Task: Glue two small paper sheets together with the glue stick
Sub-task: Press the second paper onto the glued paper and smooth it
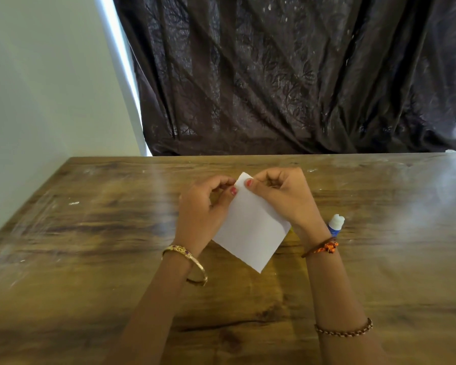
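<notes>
A small white paper (249,227) is held tilted above the wooden table (90,233), one corner pointing toward me. My left hand (204,206) pinches its upper left edge between thumb and fingers. My right hand (282,196) pinches the top corner, thumb on the front face. Whether this is one sheet or two pressed together cannot be told. The glue stick (335,225), white top and blue body, lies on the table just right of my right wrist, partly hidden by it. A sliver of yellow shows under the paper's right corner.
A dark patterned curtain (300,75) hangs behind the table's far edge. A pale wall (37,101) runs along the left side. The tabletop shows white smears and specks.
</notes>
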